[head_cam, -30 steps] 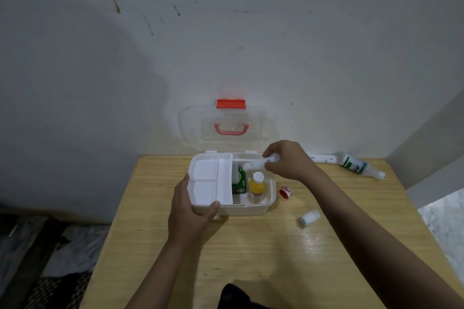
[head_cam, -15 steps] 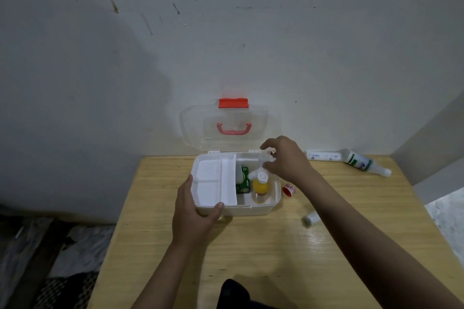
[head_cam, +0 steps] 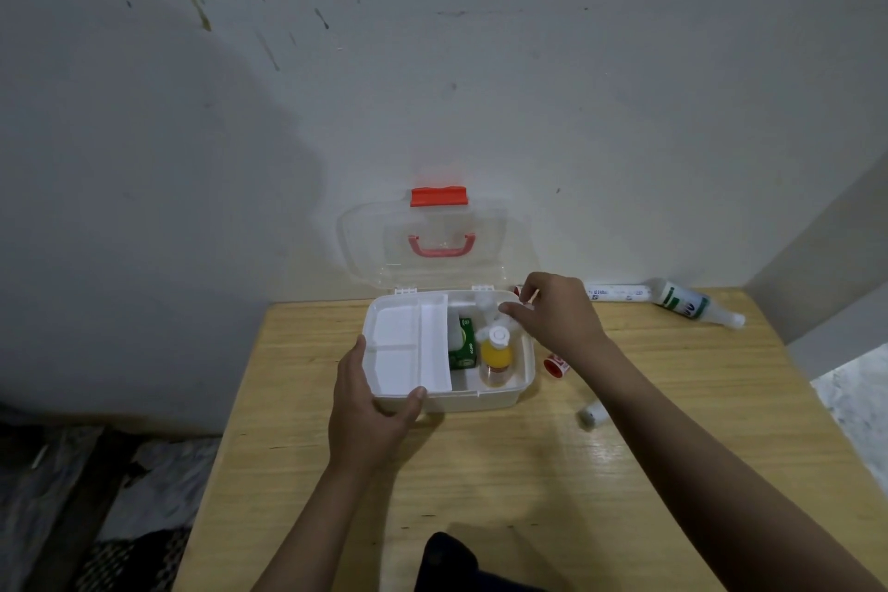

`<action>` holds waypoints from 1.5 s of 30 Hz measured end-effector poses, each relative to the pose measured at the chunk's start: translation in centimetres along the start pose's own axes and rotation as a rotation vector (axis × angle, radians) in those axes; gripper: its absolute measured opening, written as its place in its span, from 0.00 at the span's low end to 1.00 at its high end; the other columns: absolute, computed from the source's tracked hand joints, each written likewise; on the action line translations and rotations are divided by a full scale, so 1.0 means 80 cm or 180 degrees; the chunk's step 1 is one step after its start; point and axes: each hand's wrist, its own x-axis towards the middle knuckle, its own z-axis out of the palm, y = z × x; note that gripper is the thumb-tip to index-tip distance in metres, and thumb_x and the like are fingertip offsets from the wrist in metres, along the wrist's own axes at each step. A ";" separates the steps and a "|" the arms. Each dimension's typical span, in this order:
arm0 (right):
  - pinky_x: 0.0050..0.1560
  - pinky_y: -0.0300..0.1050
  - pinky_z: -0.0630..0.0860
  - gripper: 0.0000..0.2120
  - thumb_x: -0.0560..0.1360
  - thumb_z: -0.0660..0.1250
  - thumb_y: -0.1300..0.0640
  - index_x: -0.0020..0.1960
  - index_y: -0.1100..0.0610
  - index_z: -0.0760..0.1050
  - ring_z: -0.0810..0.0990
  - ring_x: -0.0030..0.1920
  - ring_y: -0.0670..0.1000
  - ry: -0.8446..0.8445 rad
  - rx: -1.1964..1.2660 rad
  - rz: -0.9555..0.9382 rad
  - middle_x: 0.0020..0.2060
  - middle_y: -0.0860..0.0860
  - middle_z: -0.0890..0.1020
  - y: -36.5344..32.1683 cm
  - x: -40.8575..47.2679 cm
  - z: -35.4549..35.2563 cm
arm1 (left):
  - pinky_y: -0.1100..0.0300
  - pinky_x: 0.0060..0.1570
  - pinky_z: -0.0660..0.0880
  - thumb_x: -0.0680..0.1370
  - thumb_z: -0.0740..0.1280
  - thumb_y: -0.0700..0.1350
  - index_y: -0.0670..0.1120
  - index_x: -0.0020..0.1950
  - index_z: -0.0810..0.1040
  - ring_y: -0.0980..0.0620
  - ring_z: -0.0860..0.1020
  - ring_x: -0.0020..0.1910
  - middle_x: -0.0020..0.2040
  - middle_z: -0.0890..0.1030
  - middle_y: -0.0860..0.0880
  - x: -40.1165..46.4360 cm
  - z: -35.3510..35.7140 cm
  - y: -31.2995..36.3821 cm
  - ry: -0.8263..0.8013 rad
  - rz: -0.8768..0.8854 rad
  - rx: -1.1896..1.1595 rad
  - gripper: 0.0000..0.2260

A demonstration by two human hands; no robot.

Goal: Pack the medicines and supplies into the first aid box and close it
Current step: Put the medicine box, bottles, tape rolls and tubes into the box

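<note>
The left hand [head_cam: 372, 404] grips the near left corner of the box [head_cam: 495, 399], thumb hooked over the front rim and fingers wrapped round the side wall, so it is clamped on the box. The box sits on a table [head_cam: 480, 486] near the far edge, close to the wall, with its clear lid [head_cam: 435, 250] standing open and upright behind it; a red latch [head_cam: 438, 196] caps the lid and a red handle [head_cam: 441, 246] shows through it. A white tray [head_cam: 408, 346] fills the left half of the box. To its right, in the open part, a green carton [head_cam: 465, 344] stands beside an orange bottle [head_cam: 496, 353] with a white cap, the two just touching or nearly so. Above the far right corner of the box the right hand [head_cam: 557, 312] hangs with fingers curled downward and loosely spread; a blurred white item [head_cam: 490, 308] lies right at the fingertips, and I cannot tell whether the hand pinches it or has let go. On the table just right of the box lies a red roll [head_cam: 556, 364], and nearer, partly hidden by the right forearm, a white vial [head_cam: 590, 413]. Along the wall at the far right lie a white tube [head_cam: 617, 292] and a green-and-white bottle [head_cam: 692, 305] on its side.
</note>
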 end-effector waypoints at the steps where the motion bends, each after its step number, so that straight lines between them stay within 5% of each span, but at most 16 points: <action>1: 0.37 0.41 0.70 0.14 0.69 0.73 0.49 0.44 0.59 0.78 0.76 0.38 0.48 0.0005 0.0071 -0.0048 0.39 0.53 0.81 0.000 0.001 0.000 | 0.48 0.53 0.78 0.63 0.71 0.64 0.52 0.73 0.57 0.51 0.68 0.65 0.68 0.66 0.52 0.000 0.000 0.000 0.0000 0.0005 0.0003 0.43; 12: 0.46 0.34 0.73 0.13 0.72 0.70 0.62 0.56 0.57 0.80 0.79 0.45 0.47 -0.0297 0.0243 -0.0514 0.53 0.53 0.82 0.007 -0.001 0.005 | 0.49 0.53 0.77 0.63 0.70 0.65 0.53 0.73 0.57 0.51 0.68 0.65 0.68 0.66 0.53 -0.001 0.002 0.001 0.0026 0.0014 -0.0009 0.43; 16: 0.53 0.42 0.73 0.12 0.74 0.68 0.62 0.57 0.56 0.80 0.78 0.51 0.52 -0.0648 -0.0011 -0.0707 0.52 0.55 0.79 0.013 -0.002 0.009 | 0.53 0.53 0.75 0.63 0.69 0.64 0.51 0.73 0.58 0.52 0.68 0.65 0.68 0.66 0.54 -0.002 0.001 0.003 0.0082 0.0016 -0.0035 0.44; 23: 0.53 0.40 0.71 0.19 0.77 0.60 0.65 0.65 0.52 0.73 0.73 0.51 0.51 -0.0900 -0.0268 -0.0924 0.49 0.51 0.70 0.018 -0.002 0.016 | 0.55 0.51 0.75 0.63 0.70 0.64 0.52 0.73 0.58 0.53 0.67 0.64 0.64 0.64 0.59 -0.002 0.002 0.004 0.0114 0.0054 -0.0071 0.43; 30: 0.39 0.27 0.69 0.12 0.74 0.66 0.64 0.55 0.55 0.79 0.75 0.39 0.41 0.0324 0.0639 -0.0502 0.45 0.52 0.78 0.057 -0.005 0.006 | 0.53 0.52 0.76 0.64 0.71 0.62 0.51 0.73 0.57 0.53 0.66 0.64 0.65 0.65 0.57 -0.001 0.004 0.003 0.0117 0.0049 -0.0041 0.42; 37: 0.44 0.41 0.69 0.22 0.71 0.71 0.50 0.62 0.54 0.72 0.74 0.46 0.47 -0.0600 0.0029 0.0816 0.53 0.53 0.76 0.110 -0.024 0.046 | 0.51 0.53 0.76 0.64 0.72 0.60 0.51 0.73 0.57 0.50 0.67 0.65 0.68 0.66 0.51 -0.001 0.005 0.002 0.0096 -0.0002 -0.0024 0.43; 41: 0.36 0.38 0.69 0.10 0.71 0.70 0.56 0.50 0.58 0.79 0.76 0.41 0.46 -0.0314 0.0274 0.0661 0.43 0.50 0.81 0.107 -0.014 0.056 | 0.54 0.53 0.73 0.63 0.69 0.65 0.50 0.74 0.57 0.53 0.66 0.65 0.68 0.66 0.51 -0.001 0.004 0.005 0.0073 -0.0020 -0.0047 0.44; 45: 0.38 0.40 0.69 0.07 0.70 0.70 0.58 0.48 0.58 0.80 0.75 0.41 0.47 -0.0208 0.0094 0.0505 0.44 0.51 0.80 0.101 0.007 0.061 | 0.56 0.53 0.71 0.62 0.68 0.65 0.50 0.74 0.57 0.56 0.64 0.64 0.66 0.64 0.57 -0.001 0.002 0.006 0.0083 -0.0051 -0.0058 0.45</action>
